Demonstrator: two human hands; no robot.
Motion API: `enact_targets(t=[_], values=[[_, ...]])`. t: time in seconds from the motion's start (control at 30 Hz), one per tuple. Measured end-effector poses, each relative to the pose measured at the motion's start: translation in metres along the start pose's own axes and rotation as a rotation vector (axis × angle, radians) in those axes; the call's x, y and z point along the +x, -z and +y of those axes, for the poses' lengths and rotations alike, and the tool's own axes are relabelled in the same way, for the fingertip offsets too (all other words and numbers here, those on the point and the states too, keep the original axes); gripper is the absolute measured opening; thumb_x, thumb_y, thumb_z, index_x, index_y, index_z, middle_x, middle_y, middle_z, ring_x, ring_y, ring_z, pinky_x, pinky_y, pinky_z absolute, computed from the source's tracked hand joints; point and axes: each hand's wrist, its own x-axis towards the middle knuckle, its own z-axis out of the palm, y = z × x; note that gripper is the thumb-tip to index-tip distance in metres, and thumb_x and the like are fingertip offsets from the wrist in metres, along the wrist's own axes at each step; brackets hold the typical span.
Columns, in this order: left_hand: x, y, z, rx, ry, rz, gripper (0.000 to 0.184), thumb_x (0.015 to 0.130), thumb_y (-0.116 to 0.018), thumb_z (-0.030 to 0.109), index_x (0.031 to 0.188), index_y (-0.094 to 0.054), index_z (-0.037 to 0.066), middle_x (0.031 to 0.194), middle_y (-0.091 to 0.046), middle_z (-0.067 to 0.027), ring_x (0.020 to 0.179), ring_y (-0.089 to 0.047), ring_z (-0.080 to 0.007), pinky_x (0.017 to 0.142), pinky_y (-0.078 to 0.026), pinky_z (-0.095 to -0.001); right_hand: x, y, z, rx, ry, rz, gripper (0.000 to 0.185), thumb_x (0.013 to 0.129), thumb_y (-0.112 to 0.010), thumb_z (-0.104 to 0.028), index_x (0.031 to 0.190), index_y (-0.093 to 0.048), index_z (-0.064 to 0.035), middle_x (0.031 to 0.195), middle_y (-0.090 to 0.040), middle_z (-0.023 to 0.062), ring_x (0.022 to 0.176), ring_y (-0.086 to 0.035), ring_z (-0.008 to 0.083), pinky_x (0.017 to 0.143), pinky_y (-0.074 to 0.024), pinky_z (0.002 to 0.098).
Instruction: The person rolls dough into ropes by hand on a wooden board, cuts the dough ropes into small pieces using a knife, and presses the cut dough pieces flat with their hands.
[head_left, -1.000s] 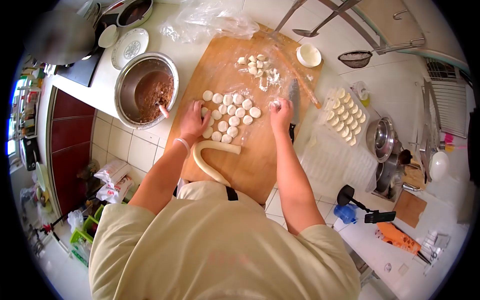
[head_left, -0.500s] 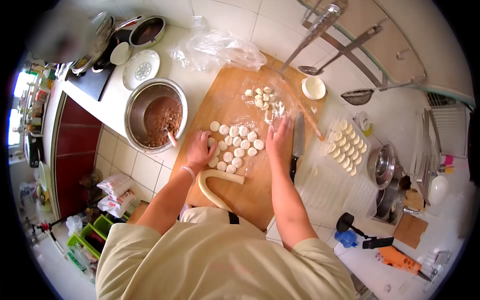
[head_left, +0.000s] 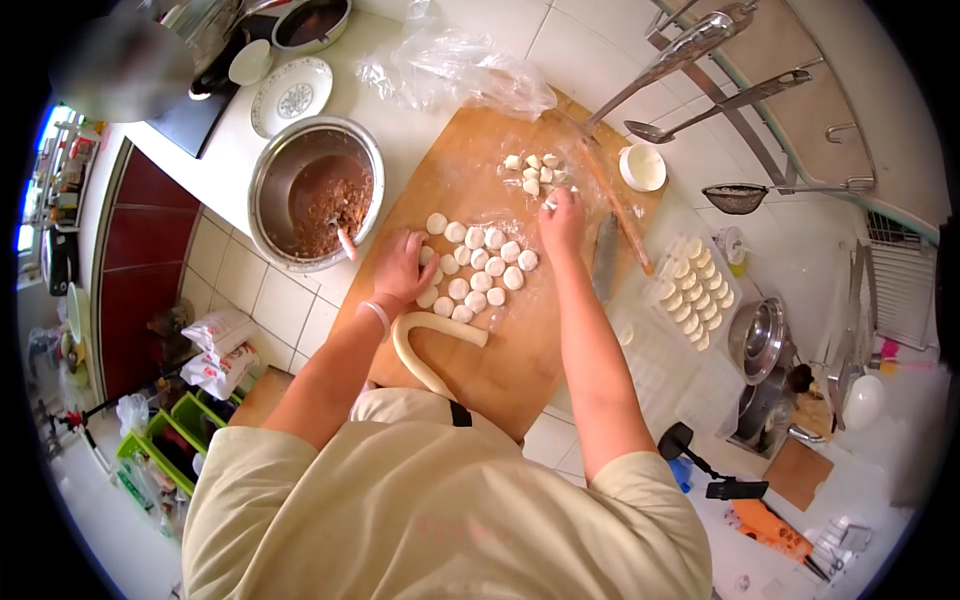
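Note:
My left hand (head_left: 403, 268) rests at the left side of the wooden board (head_left: 520, 385), fingers loosely spread beside the flattened dough discs (head_left: 479, 258), partly covering one. My right hand (head_left: 563, 222) is closed, fingers drawn together, over the floured spot below the small cut dough pieces (head_left: 532, 181). A bit of white shows at its fingertips; whether it is dough or flour I cannot tell. A curved dough rope (head_left: 408, 345) lies near my body. Right of my right forearm is a knife (head_left: 605, 260), its handle hidden by the arm. Beside it lies a rolling pin (head_left: 618, 208).
A steel bowl of brown filling (head_left: 262, 215) stands left of the board. A plastic bag (head_left: 450, 75) lies behind it. On the right are a white cup (head_left: 642, 168), a tray with rows of dumplings (head_left: 697, 290) and a steel basin (head_left: 758, 340). Utensils hang above, including a strainer (head_left: 735, 199).
My right hand has lifted from the board's right side, moved away from my body and closed its fingers over the floury spot. The left hand stays by the discs. The view has shifted slightly.

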Motion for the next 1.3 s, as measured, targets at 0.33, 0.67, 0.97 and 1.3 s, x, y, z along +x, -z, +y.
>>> enact_targets(t=[0.33,0.67,0.97,1.3], values=[[-0.006,-0.009,-0.002,-0.024,-0.019,0.006,0.033,0.085,-0.067,0.025,0.109,-0.056,0.006,0.101,-0.058,-0.0152,0.099,-0.055,-0.0386,0.085,-0.045,-0.0478,-0.066,0.025,0.0,-0.044,0.01,0.098,0.033,0.077,-0.073,-0.004,0.107,-0.058,-0.0053,0.112,-0.059,0.0177,0.103,-0.055,0.0387,0.093,-0.0451,0.049],[-0.008,-0.013,-0.005,0.009,-0.021,0.011,0.034,0.087,-0.066,0.024,0.114,-0.054,0.008,0.108,-0.057,-0.0179,0.099,-0.057,-0.0418,0.081,-0.047,-0.0486,-0.069,0.035,0.002,-0.226,-0.06,-0.05,0.039,0.078,-0.071,-0.006,0.115,-0.057,-0.0008,0.118,-0.058,0.0207,0.115,-0.052,0.0402,0.102,-0.0413,0.0502],[-0.017,-0.009,-0.002,0.006,0.033,-0.052,0.034,0.086,-0.066,0.028,0.111,-0.055,0.007,0.106,-0.057,-0.0161,0.1,-0.056,-0.0392,0.084,-0.046,-0.0478,-0.045,0.003,-0.001,-0.597,-0.003,-0.014,0.071,0.096,-0.055,-0.039,0.149,-0.036,0.0028,0.156,-0.035,0.0234,0.144,-0.032,0.0378,0.118,-0.0265,0.0508],[0.007,-0.001,0.005,-0.246,-0.038,0.024,0.053,0.088,-0.065,0.032,0.136,-0.051,0.012,0.143,-0.046,-0.0159,0.133,-0.041,-0.0409,0.11,-0.037,-0.0486,-0.073,-0.021,-0.046,0.112,0.072,0.01,0.049,0.093,-0.06,-0.019,0.139,-0.051,-0.0053,0.141,-0.05,0.0223,0.13,-0.047,0.042,0.11,-0.0364,0.0509]])
